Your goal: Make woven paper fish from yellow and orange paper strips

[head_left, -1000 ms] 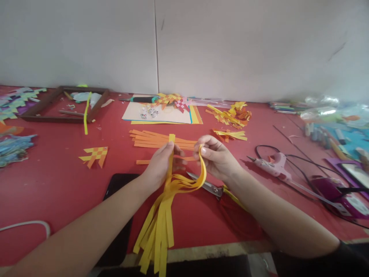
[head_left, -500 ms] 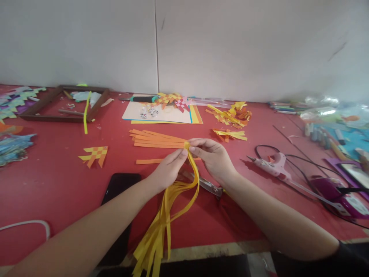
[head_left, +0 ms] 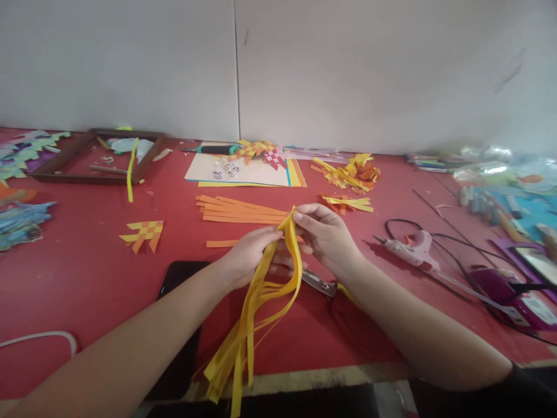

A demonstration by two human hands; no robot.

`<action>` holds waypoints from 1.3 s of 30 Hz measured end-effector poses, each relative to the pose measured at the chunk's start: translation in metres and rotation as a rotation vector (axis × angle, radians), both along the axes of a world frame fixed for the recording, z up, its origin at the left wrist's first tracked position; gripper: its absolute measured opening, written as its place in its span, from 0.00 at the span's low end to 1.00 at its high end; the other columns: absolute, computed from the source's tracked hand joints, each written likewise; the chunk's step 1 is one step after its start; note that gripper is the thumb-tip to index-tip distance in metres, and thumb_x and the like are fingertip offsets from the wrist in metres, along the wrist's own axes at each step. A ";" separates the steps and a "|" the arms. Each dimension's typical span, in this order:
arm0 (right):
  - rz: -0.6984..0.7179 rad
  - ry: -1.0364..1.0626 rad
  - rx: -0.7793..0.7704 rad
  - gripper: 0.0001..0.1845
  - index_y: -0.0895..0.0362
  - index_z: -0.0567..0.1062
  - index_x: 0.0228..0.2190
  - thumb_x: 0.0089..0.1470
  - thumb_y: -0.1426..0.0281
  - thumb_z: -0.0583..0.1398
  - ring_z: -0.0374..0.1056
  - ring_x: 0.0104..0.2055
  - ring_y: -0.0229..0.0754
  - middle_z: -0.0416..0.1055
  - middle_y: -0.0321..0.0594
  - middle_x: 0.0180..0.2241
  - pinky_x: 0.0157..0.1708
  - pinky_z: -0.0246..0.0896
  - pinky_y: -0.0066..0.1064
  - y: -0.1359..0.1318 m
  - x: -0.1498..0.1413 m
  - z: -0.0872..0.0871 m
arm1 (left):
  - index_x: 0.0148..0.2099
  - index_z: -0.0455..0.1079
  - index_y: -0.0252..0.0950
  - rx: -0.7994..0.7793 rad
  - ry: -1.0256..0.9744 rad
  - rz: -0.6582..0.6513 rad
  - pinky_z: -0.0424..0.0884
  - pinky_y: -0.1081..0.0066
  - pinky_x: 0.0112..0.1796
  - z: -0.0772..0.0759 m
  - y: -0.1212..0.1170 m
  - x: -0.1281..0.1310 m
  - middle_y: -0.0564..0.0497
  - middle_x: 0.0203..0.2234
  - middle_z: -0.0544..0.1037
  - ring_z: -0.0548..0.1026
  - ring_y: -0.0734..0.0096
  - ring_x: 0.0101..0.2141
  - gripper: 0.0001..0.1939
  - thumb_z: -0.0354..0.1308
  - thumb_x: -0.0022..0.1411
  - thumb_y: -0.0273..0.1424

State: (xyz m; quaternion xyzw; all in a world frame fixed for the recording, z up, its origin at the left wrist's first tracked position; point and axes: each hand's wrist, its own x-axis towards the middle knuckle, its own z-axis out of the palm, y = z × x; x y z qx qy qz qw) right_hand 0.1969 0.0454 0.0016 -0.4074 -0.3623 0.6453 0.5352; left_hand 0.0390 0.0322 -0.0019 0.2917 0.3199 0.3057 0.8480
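A bundle of long yellow paper strips [head_left: 250,313] hangs from both hands, its loose ends drooping over the table's front edge. My right hand [head_left: 328,235] pinches the top end of the bundle between thumb and fingers. Just below, my left hand [head_left: 255,252] is closed round the strips from the left side. Behind the hands, orange paper strips [head_left: 241,209] lie fanned on the red table, with one single orange strip [head_left: 221,244] nearer. Scissors [head_left: 319,283] lie under the hands, partly hidden. A woven paper fish [head_left: 145,232] lies to the left.
A black phone [head_left: 180,331] lies beneath my left forearm. At right are a pink glue gun [head_left: 413,249] and its cable. Toward the wall stand a brown frame [head_left: 82,177], paper sheets [head_left: 256,174] with a cutter [head_left: 215,150], and yellow-orange scraps [head_left: 357,174].
The top of the yellow strips has moved slightly up and right with my right hand. My left hand has slid lower on the bundle, and the hanging ends have swung.
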 end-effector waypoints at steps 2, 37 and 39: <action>-0.037 0.024 0.033 0.12 0.55 0.77 0.26 0.38 0.68 0.73 0.70 0.22 0.33 0.76 0.32 0.23 0.17 0.64 0.22 0.004 0.002 0.000 | 0.47 0.69 0.31 -0.005 0.024 -0.016 0.73 0.71 0.27 0.001 0.000 0.000 0.40 0.33 0.82 0.79 0.67 0.25 0.13 0.46 0.64 0.24; -0.190 -0.031 0.064 0.11 0.52 0.77 0.26 0.37 0.68 0.72 0.69 0.27 0.30 0.74 0.29 0.25 0.24 0.65 0.22 0.025 0.022 0.000 | 0.41 0.74 0.34 0.025 0.072 0.018 0.70 0.75 0.30 -0.007 0.004 -0.007 0.45 0.34 0.80 0.77 0.71 0.29 0.08 0.55 0.64 0.31; -0.221 -0.041 0.093 0.10 0.52 0.78 0.26 0.38 0.68 0.72 0.70 0.28 0.31 0.75 0.30 0.26 0.26 0.67 0.22 0.025 0.020 -0.002 | 0.45 0.73 0.34 -0.003 0.005 -0.040 0.71 0.71 0.32 -0.007 0.004 -0.008 0.42 0.37 0.80 0.78 0.66 0.32 0.17 0.52 0.66 0.41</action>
